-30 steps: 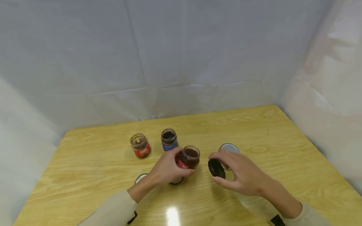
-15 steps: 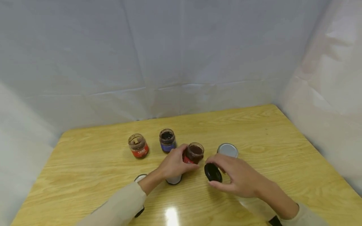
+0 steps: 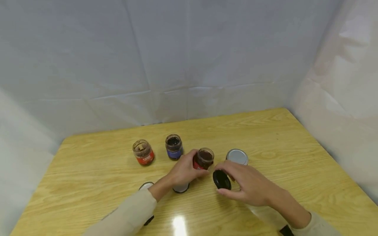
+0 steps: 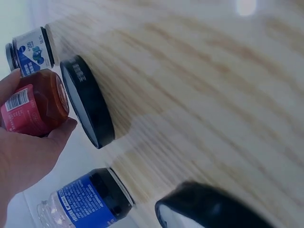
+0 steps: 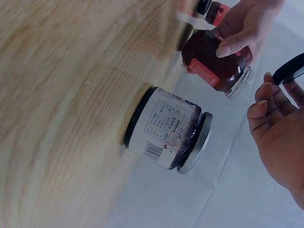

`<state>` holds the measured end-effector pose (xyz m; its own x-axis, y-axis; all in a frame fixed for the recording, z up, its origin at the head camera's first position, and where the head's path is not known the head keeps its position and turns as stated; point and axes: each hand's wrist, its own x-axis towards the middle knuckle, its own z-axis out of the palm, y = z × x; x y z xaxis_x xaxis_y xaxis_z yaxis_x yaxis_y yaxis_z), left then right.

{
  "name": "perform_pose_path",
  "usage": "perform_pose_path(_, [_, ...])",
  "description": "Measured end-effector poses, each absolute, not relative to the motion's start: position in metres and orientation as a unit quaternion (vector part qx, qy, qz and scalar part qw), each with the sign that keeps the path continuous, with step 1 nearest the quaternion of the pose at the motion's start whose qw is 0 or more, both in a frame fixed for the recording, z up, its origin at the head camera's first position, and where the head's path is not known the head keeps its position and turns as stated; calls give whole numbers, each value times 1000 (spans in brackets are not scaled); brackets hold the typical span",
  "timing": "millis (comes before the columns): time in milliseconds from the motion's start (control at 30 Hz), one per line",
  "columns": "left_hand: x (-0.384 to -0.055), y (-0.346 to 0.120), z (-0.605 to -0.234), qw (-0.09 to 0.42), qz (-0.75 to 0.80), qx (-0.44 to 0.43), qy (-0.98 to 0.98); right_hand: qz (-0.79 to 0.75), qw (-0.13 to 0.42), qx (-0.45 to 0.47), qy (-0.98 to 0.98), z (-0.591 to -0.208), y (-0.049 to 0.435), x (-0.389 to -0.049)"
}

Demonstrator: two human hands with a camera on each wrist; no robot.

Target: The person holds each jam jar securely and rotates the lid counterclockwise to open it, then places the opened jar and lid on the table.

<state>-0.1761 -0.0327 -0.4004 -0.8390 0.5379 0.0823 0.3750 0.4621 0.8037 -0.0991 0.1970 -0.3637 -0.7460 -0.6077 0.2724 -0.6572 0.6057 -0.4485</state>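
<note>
My left hand (image 3: 184, 170) grips a glass jar (image 3: 204, 159) with a red label and dark red contents, its mouth uncovered. In the left wrist view the fingers and thumb curl round the jar's sides. My right hand (image 3: 248, 182) pinches a black lid (image 3: 222, 180) on edge between thumb and fingers, a short way right of and nearer than the jar. The lid shows at the fingertips in the right wrist view, apart from the jar. Just beyond the right hand stands a jar with a silver lid (image 3: 237, 156) and a white label (image 5: 161, 126).
Behind the left hand stand two uncovered jars, one with a blue label (image 3: 174, 147), one with a red label (image 3: 143, 152). Two dark-rimmed lids lie upturned near the left forearm, one lid (image 3: 181, 188) partly hidden, another lid (image 3: 146, 186) further left. Pale sheeting (image 3: 189, 59) surrounds the wooden table (image 3: 88, 167).
My left hand has carried the red-labelled jar to the right, closer to the black lid. My right hand has shifted slightly left and still holds the lid.
</note>
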Motion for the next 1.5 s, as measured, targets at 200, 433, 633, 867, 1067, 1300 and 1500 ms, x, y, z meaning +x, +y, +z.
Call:
perform_pose_path(200, [-181, -32, -402, 97, 440, 263, 853, 268, 39, 345, -899, -364, 197, -98])
perform_pose_path(433, [-185, -29, -401, 97, 436, 242, 861, 264, 26, 341, -902, -364, 198, -98])
perform_pose_path(633, [-191, -25, -399, 89, 424, 227, 872, 259, 24, 338, -905, -366, 198, -98])
perform_pose_path(867, [-196, -22, -400, 86, 417, 218, 878, 255, 23, 339, -905, -367, 199, -98])
perform_pose_path(1067, [-201, -19, -402, 80, 408, 221, 882, 246, 16, 331, -911, -369, 198, -98])
perform_pose_path(1300, [-211, -12, -405, 65, 400, 220, 887, 245, 7, 327, -913, -370, 198, -98])
perform_pose_path(1500, [-217, -6, -407, 61, 396, 211, 892, 243, 3, 323, -914, -373, 198, -97])
